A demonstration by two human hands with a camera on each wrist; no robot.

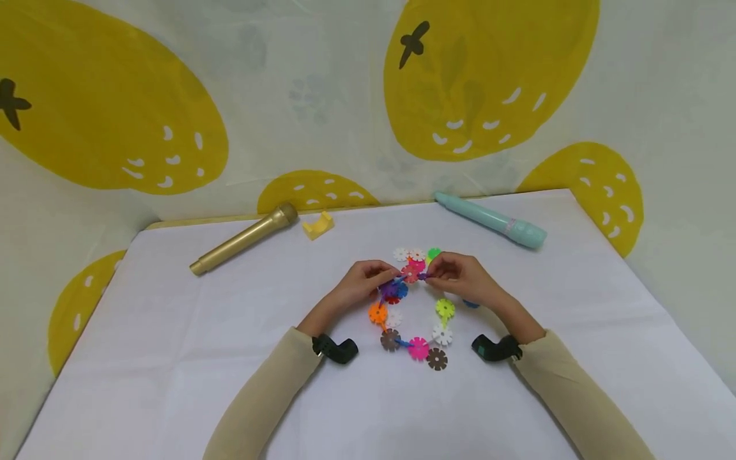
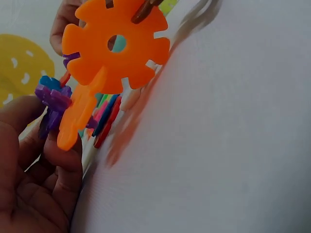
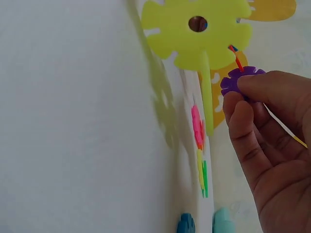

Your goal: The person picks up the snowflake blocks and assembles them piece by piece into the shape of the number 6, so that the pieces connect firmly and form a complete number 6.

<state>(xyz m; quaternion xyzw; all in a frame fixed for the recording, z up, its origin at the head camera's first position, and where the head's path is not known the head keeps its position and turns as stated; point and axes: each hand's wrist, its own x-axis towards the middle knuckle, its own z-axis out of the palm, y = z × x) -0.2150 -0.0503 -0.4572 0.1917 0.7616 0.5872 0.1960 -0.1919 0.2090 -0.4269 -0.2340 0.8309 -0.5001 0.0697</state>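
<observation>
Notched plastic snowflake discs are linked into a curved chain, held between two hands. My left hand [image 1: 363, 281] pinches the chain at a purple disc [image 2: 54, 103], beside a blue disc [image 2: 48, 82] and an orange disc [image 2: 116, 46]. Between thumb and fingers of my right hand [image 1: 464, 278] is another purple disc [image 3: 233, 83], seen edge-on in the head view. A coral-red disc [image 1: 410, 275] stands between both hands, its edge meeting the right purple disc. The chain runs down through brown [image 1: 390, 340], pink [image 1: 418, 349] and white [image 1: 442, 335] discs to yellow-green ones [image 1: 444, 308].
Loose discs lie around: white [image 1: 400, 254] and green [image 1: 434, 253] behind the hands, brown [image 1: 437, 359] in front, blue [image 1: 471, 304] under the right hand. Farther back are a gold microphone [image 1: 247, 240], a yellow holder [image 1: 319, 225] and a mint-green microphone [image 1: 491, 220].
</observation>
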